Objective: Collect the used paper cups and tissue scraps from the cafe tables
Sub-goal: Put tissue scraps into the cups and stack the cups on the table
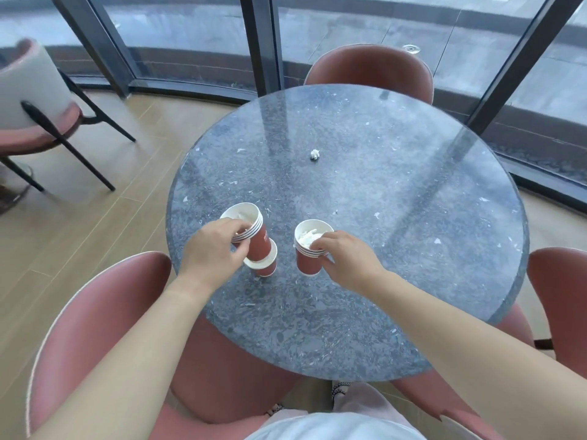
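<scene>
A round grey speckled stone worktop [397, 236] shows a glossy, polished face that mirrors the window frames. Red paper cups with white rims, stacked [313, 249] at its 6 o'clock edge, look matt outside and hold crumpled white tissue; a second red paper stack [254, 236] beside them does likewise. A small ball of crumpled white tissue [314, 154] lies near centre. Pink upholstered chairs [371, 69] appear smooth and matt; the pale wood-plank floor [79, 249] has a low sheen.
</scene>
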Demonstrator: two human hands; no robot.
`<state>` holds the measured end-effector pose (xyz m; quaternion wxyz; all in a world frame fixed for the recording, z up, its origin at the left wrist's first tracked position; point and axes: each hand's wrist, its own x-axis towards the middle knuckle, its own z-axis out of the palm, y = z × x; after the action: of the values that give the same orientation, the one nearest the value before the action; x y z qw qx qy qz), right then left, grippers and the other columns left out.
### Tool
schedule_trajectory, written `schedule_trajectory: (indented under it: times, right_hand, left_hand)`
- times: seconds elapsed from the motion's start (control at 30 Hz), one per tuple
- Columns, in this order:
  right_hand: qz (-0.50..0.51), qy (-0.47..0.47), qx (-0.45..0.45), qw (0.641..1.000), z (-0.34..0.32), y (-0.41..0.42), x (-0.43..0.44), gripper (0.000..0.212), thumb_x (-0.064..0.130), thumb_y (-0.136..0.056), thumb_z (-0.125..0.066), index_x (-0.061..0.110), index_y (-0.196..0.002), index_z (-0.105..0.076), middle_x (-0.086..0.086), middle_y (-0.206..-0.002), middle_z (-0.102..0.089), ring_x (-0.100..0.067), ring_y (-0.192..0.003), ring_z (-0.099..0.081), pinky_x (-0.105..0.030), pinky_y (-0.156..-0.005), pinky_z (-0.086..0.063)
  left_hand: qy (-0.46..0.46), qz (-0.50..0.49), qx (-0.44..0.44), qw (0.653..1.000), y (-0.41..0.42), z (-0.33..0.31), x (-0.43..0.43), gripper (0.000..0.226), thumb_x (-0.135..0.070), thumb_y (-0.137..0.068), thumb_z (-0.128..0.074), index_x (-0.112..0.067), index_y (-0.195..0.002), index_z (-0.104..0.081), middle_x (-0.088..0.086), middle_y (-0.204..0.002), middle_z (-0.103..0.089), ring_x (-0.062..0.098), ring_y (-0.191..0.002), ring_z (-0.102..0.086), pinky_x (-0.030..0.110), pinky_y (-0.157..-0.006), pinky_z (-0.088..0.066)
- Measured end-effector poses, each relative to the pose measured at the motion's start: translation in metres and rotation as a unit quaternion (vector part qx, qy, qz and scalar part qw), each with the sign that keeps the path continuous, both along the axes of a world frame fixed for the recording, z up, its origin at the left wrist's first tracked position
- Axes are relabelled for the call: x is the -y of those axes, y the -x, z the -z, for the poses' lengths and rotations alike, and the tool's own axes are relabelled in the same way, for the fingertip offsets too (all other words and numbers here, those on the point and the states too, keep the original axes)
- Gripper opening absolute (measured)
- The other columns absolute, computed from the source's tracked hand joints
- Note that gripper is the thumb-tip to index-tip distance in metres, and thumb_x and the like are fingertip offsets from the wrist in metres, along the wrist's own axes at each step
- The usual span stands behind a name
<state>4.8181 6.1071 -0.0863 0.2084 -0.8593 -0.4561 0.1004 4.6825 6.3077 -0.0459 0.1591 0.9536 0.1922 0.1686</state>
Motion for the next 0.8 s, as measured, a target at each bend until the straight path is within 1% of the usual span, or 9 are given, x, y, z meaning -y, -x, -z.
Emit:
schedule_trajectory:
  times: [0.1,0.23,0.4,0.53,0.6,0.67,0.8]
  right_hand:
    - [-0.002,0.000,0.001,1.000,0.000,-0.003,-0.003,0.022,0.014,-0.085,-0.055,0.017,-0.105,-0.063,-0.002,-0.105,-0.064,-0.025,-0.102,-0.054,-0.035,-0.076,-0.045]
    - [0.003,-0.001,-0.004,1.000,0.001,-0.007,-0.005,0.020,0.015,-0.085,-0.057,0.017,-0.103,-0.063,-0.003,-0.103,-0.064,-0.026,-0.100,-0.055,-0.036,-0.076,-0.047]
    - [0.020,0.006,-0.004,1.000,0.004,-0.013,-0.003,0.019,0.019,-0.084,-0.059,0.017,-0.103,-0.063,-0.001,-0.104,-0.064,-0.024,-0.102,-0.054,-0.031,-0.076,-0.041]
    - [0.035,0.019,-0.011,0.999,0.005,-0.023,0.001,0.017,0.021,-0.084,-0.060,0.016,-0.100,-0.063,0.000,-0.103,-0.064,-0.023,-0.101,-0.054,-0.033,-0.077,-0.042]
    - [0.047,0.016,-0.023,0.998,0.007,-0.029,0.004,0.013,0.019,-0.083,-0.062,0.014,-0.096,-0.063,-0.001,-0.100,-0.065,-0.023,-0.098,-0.055,-0.032,-0.075,-0.042]
    - [0.060,0.016,-0.039,0.997,0.011,-0.037,0.007,0.010,0.016,-0.083,-0.062,0.012,-0.092,-0.063,-0.003,-0.098,-0.065,-0.024,-0.097,-0.054,-0.032,-0.074,-0.041]
    - [0.076,0.027,-0.043,0.996,0.021,-0.057,0.012,0.009,0.010,-0.083,-0.060,0.008,-0.091,-0.062,-0.007,-0.098,-0.063,-0.027,-0.098,-0.053,-0.039,-0.075,-0.045]
  left_hand:
    - [0.009,-0.003,-0.020,1.000,0.001,0.006,-0.004,0.024,-0.012,-0.075,-0.071,-0.017,-0.098,-0.068,0.002,-0.095,-0.071,0.027,-0.088,-0.064,0.037,-0.074,-0.051]
    - [0.029,0.005,-0.055,0.998,0.001,0.018,-0.004,0.023,-0.014,-0.077,-0.069,-0.019,-0.099,-0.067,-0.001,-0.096,-0.070,0.023,-0.090,-0.063,0.035,-0.075,-0.050]
    - [0.047,0.024,-0.105,0.993,-0.005,0.033,0.003,0.020,-0.015,-0.077,-0.068,-0.022,-0.096,-0.068,-0.004,-0.097,-0.070,0.022,-0.093,-0.062,0.037,-0.075,-0.052]
    - [0.063,0.058,-0.132,0.988,-0.021,0.046,0.012,0.014,-0.016,-0.080,-0.066,-0.021,-0.093,-0.066,-0.005,-0.094,-0.068,0.021,-0.094,-0.060,0.037,-0.076,-0.050]
    - [0.068,0.078,-0.139,0.985,-0.033,0.050,0.018,0.012,-0.015,-0.081,-0.065,-0.020,-0.092,-0.066,-0.005,-0.094,-0.068,0.021,-0.093,-0.060,0.035,-0.075,-0.050]
    - [0.072,0.096,-0.145,0.982,-0.047,0.054,0.023,0.012,-0.014,-0.081,-0.064,-0.019,-0.092,-0.066,-0.003,-0.094,-0.069,0.023,-0.093,-0.060,0.037,-0.076,-0.050]
    - [0.075,0.110,-0.161,0.978,-0.076,0.063,0.029,0.013,-0.013,-0.082,-0.062,-0.017,-0.095,-0.066,0.001,-0.097,-0.068,0.026,-0.096,-0.059,0.041,-0.079,-0.049]
